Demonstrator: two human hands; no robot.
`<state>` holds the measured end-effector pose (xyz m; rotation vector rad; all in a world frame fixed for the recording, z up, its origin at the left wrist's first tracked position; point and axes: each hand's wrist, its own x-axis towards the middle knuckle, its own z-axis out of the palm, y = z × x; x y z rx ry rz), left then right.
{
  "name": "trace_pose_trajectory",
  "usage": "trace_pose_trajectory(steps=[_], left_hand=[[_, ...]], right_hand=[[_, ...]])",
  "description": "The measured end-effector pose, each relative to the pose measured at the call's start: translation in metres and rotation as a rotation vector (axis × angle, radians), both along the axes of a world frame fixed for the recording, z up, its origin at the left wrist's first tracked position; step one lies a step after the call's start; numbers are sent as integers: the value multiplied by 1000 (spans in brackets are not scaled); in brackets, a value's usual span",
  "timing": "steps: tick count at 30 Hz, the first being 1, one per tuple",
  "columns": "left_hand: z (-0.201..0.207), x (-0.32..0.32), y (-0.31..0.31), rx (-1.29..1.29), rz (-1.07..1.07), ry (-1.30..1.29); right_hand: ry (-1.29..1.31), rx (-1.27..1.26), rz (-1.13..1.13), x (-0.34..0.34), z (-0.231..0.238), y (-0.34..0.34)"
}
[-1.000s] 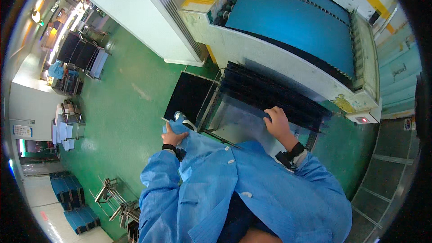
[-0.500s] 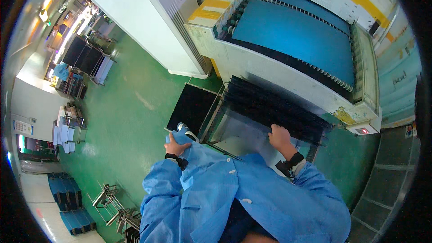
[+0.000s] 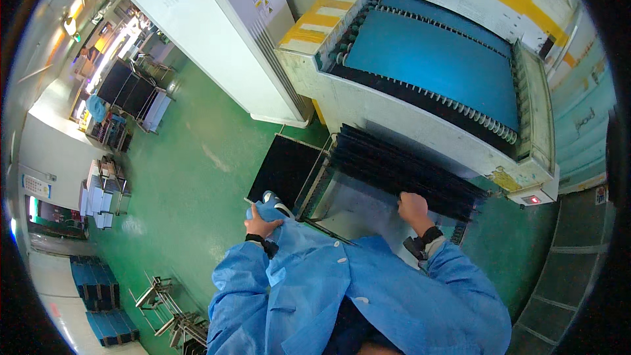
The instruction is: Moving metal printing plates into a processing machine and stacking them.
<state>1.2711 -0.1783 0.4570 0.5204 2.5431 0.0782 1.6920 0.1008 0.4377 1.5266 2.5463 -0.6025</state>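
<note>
My right hand [image 3: 413, 211] is curled closed at the near edge of a row of dark thin panels [image 3: 401, 174], which stand packed in a rack; what its fingers hold, if anything, is hidden. Below that hand lies the rack's pale, shiny bottom [image 3: 355, 200]. Over at the left, my left hand [image 3: 263, 223] rests on the blue coat cloth [image 3: 289, 230] over my leg, thumb apart from the fingers. A blue-and-white shoe [image 3: 279, 202] shows just beyond it. A black flat panel [image 3: 284, 169] lies left of the rack.
Ahead stands a roller conveyor machine [image 3: 315, 92] with a blue sheet [image 3: 434, 59] on its rollers. A tall white cabinet [image 3: 217, 33] is at its left. Metal stands [image 3: 172, 312] and stacked blue panels [image 3: 108, 322] occupy the lower left. Green floor [image 3: 190, 177] lies between.
The view has shifted slightly, so the surroundings sit a little lower. My right hand stays closed by the panels, and my left hand remains on my leg.
</note>
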Motion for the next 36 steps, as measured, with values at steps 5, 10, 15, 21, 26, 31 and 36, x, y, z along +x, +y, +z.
trace_pose_trajectory(steps=[5,10,15,21,26,31,36], left_hand=[[-3,-2,2,-13,-10,2],[-1,-3,1,-13,-5,-3],[0,-4,1,-15,-13,-19],[1,-3,1,-31,-4,-11],[-3,-4,-1,-6,3,2],[-3,-4,1,-32,5,6],[-5,-5,1,-28,1,2]], right_hand=[[-26,-13,-16,-1,0,-1],[13,2,9,-1,5,0],[-2,-13,-28,-3,7,-1],[-8,-10,-35,-4,7,-1],[-4,-10,-42,-5,9,-2],[-8,-19,-39,-5,13,-2],[-16,-10,-37,-6,13,-2]])
